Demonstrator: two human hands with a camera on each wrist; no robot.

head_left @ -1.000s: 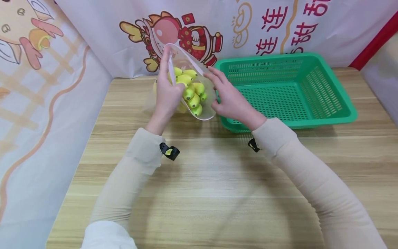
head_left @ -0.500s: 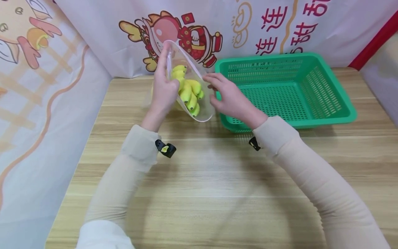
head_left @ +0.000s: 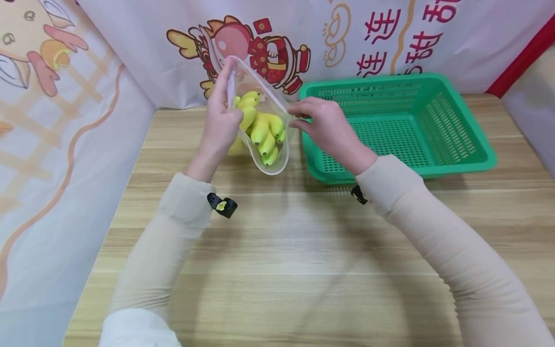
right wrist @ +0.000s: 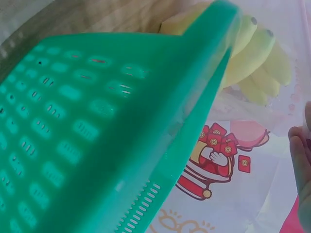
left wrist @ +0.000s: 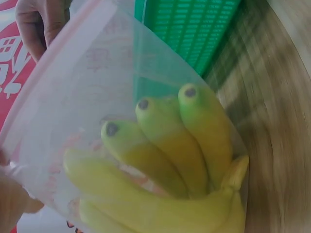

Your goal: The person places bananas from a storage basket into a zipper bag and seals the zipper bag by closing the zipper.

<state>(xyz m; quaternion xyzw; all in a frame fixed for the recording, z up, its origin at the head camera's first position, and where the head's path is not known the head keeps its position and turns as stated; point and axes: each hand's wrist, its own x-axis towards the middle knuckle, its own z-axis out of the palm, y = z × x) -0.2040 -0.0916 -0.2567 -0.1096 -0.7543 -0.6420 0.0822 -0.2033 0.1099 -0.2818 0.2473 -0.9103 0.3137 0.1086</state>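
Note:
A clear zip bag (head_left: 256,79) stands tilted with its mouth open towards me, holding yellow toy-like bananas (head_left: 262,130) with greenish tips. My left hand (head_left: 218,125) grips the bag's left rim, thumb inside the mouth and fingers behind the film. The thumb and fingertips of my right hand (head_left: 331,127) pinch the right rim, close by the basket. In the left wrist view the bananas (left wrist: 170,150) show through the film, joined at a stem low on the right. Beyond the basket's edge, the right wrist view shows part of the bananas (right wrist: 257,58).
Right of the bag, a green plastic basket (head_left: 461,125) with slotted walls stands on the wooden table (head_left: 277,260). Its near left corner lies under my right hand. A printed white cloth (head_left: 329,29) hangs behind, and another cloth (head_left: 86,193) borders the left side.
The right fingers, earlier loose beside the bag, now pinch its rim. My left hand has moved slightly left with the bag's edge. The bananas have shifted inside, and the mouth looks narrower at the bottom.

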